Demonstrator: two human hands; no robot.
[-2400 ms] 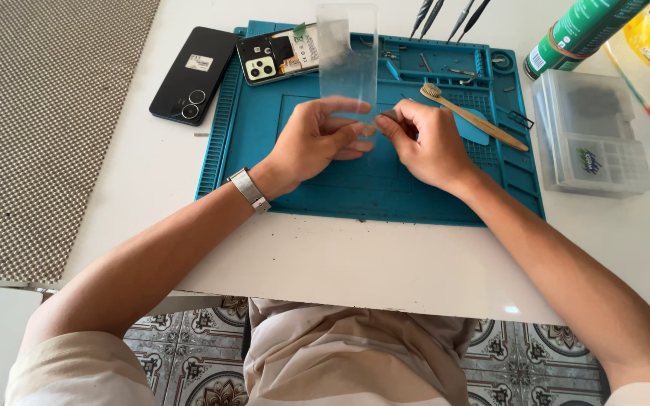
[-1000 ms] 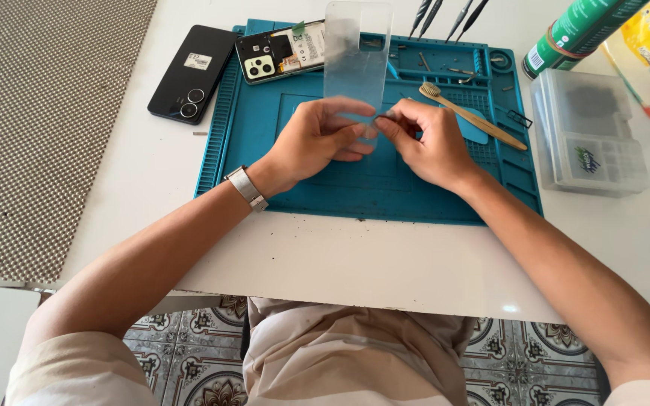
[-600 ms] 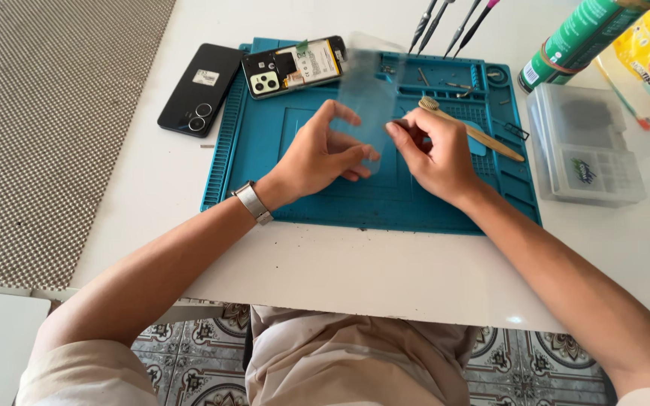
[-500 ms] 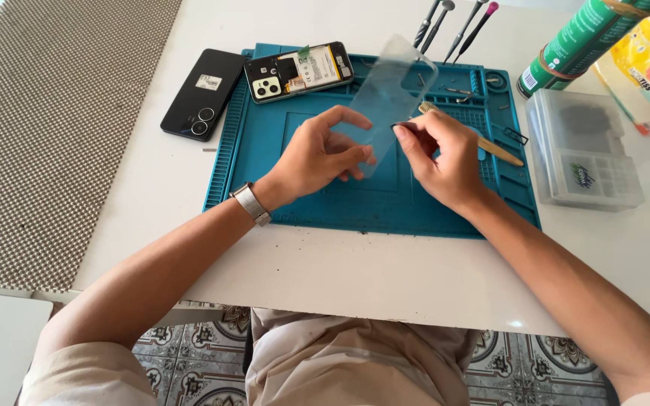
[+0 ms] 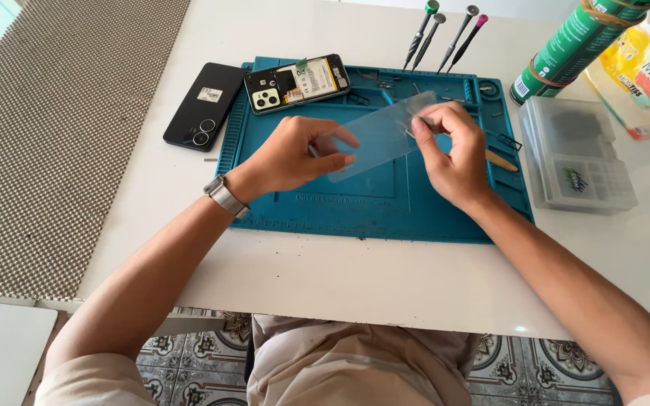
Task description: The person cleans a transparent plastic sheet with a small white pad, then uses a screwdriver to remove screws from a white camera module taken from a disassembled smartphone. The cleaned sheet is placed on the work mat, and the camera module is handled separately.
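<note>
Our right hand (image 5: 449, 150) covers most of the wooden stick (image 5: 502, 160); only its tip shows. The green can (image 5: 569, 49) and yellow bag (image 5: 641, 71) run off the top edge. Small bits on the blue mat (image 5: 385, 210) are too tiny to identify.

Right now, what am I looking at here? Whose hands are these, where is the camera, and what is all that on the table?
There is no machine: the camera sits on a person's head and looks down at their own two hands. The left hand and the right hand hold a clear plastic sheet between them, above a blue work mat on a white table. On the mat's far edge lies an opened phone with its insides showing; its black back cover lies beside the mat. Screwdrivers stand behind, a green can and a clear parts box sit to the right.
</note>
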